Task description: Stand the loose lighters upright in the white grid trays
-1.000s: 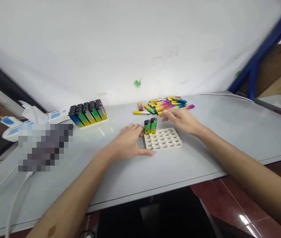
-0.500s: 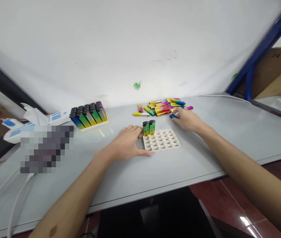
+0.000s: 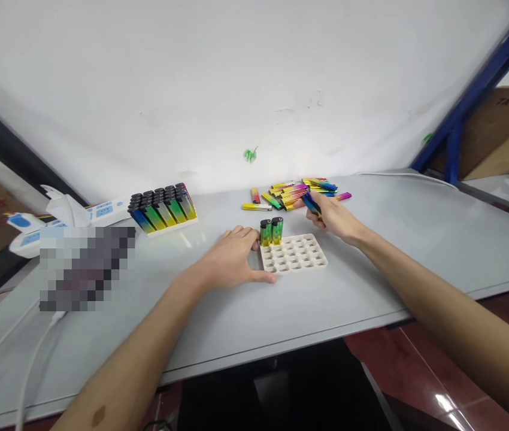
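Note:
My left hand [image 3: 236, 260] braces the left side of a white lighter tray [image 3: 294, 254], thumb along its near corner and fingers bent at the far one. Two green-and-yellow lighters [image 3: 276, 231] stand upright side by side in the tray's far left holes. Beyond the tray's far right corner, my right hand [image 3: 330, 216] is closed around a blue lighter [image 3: 312, 205], tilted and raised off the table. Just behind that hand lies a loose pile of shiny multicoloured lighters [image 3: 288, 193], partly hidden by the fingers.
A second tray [image 3: 173, 227] packed with upright lighters stands at the back left. Beside it are white-and-blue power strips [image 3: 104, 211], a blurred-out dark object [image 3: 90, 266] and a white cable [image 3: 34, 353]. A white wall bounds the back of the grey table [image 3: 218, 323].
My right hand has lifted the blue lighter from beside the pile and turned it more upright. The left hand and tray stay in place.

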`<state>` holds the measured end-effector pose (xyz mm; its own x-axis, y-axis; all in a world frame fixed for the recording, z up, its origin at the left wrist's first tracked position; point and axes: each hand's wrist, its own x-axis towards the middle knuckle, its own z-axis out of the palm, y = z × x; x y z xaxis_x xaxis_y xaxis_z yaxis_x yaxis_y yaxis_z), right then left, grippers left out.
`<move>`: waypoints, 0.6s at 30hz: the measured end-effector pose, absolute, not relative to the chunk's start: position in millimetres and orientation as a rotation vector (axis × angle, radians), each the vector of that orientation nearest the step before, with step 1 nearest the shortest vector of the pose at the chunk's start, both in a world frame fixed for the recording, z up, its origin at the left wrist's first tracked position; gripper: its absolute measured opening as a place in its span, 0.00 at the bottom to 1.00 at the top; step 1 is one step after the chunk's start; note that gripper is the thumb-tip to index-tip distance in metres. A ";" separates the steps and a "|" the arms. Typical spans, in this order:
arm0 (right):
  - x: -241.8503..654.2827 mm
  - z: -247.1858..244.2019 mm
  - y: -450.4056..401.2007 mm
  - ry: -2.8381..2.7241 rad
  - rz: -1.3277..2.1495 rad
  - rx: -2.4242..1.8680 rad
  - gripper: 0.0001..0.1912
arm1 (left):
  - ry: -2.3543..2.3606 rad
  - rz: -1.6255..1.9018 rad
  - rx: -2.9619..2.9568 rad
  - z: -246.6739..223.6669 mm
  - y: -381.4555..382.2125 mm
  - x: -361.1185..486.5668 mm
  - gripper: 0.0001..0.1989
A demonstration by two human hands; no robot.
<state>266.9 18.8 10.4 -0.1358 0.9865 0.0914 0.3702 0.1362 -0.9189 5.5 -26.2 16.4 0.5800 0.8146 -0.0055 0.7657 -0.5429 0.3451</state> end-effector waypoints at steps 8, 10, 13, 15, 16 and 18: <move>262.5 10.4 12.9 -1.572 1.133 -1.185 0.21 | 1.292 0.219 2.511 16.3 -26.4 6.4 0.33; 262.7 10.8 14.1 -1.505 1.187 -1.159 0.21 | 1.297 0.214 2.508 16.8 -26.5 6.7 0.33; 264.2 12.7 17.3 -1.390 1.268 -1.135 0.23 | 1.303 0.213 2.509 17.2 -26.6 6.7 0.33; 265.0 15.2 18.5 -1.330 1.304 -1.137 0.27 | 1.301 0.215 2.512 17.2 -26.7 6.4 0.33; 265.2 16.5 18.7 -1.298 1.316 -1.142 0.28 | 1.301 0.215 2.512 17.1 -26.8 6.3 0.33; 265.1 18.9 18.6 -1.230 1.347 -1.147 0.28 | 1.303 0.214 2.510 17.1 -27.1 6.1 0.33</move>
<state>265.1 18.6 18.9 -0.1116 0.9930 -0.0398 -0.0504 -0.0456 -0.9977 6.1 -27.1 17.1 0.5767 0.8169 -0.0077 0.7717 -0.5416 0.3335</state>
